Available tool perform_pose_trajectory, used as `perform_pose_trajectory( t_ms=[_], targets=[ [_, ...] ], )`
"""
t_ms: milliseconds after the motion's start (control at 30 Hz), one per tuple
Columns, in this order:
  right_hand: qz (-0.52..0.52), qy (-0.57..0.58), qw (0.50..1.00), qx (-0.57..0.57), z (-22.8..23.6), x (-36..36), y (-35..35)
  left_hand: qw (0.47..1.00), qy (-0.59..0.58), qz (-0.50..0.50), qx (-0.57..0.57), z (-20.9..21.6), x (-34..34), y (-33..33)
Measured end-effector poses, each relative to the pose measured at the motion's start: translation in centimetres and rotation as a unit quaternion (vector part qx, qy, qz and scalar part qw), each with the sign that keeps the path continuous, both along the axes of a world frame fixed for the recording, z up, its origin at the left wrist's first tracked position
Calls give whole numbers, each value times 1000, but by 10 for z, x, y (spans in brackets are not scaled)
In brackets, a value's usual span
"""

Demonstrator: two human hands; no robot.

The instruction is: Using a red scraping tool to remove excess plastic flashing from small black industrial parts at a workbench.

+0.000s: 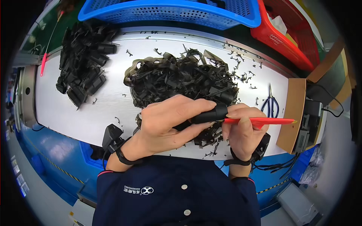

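My left hand [169, 122] is closed around a black molded plastic part [211, 114], holding it over the middle of the table. In my right hand [244, 133] is a slim red-handled knife [269, 121], its handle pointing right. Its working tip meets the right end of the black part, and my fingers hide most of the blade. My right fingertips also lie close against that end of the part. Beyond both hands spreads a large tangled heap of black plastic pieces and strips [177, 77].
Another pile of black parts [85, 64] lies at the left of the white table [113, 94]. Blue-handled nippers [270, 103] rest at the right, near a cardboard box [292, 113]. Blue [169, 13] and red [290, 43] baskets stand behind. Small black scraps are scattered about.
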State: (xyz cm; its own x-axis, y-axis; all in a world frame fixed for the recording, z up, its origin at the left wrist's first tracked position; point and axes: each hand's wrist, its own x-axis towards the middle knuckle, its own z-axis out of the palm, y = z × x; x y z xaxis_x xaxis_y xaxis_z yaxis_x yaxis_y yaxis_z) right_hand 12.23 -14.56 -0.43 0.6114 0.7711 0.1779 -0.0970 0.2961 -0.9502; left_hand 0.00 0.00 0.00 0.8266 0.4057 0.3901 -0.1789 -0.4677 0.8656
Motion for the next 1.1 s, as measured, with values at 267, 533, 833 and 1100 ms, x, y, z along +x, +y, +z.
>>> perform_pose_trajectory(
  t_ms=[267,533,833,1100],
  targets=[
    [-5,85,995,50,4,-2,2,996,-38,66,-54,-10,0,-3],
    [-18,76,997,21,4,-7,0,993,-79,79,26,-10,9,-5],
    [-22,83,996,37,2,-9,2,991,-111,58,50,-9,6,-3],
    [-28,88,995,29,4,-7,2,990,-115,67,56,-11,7,-4]
  ],
)
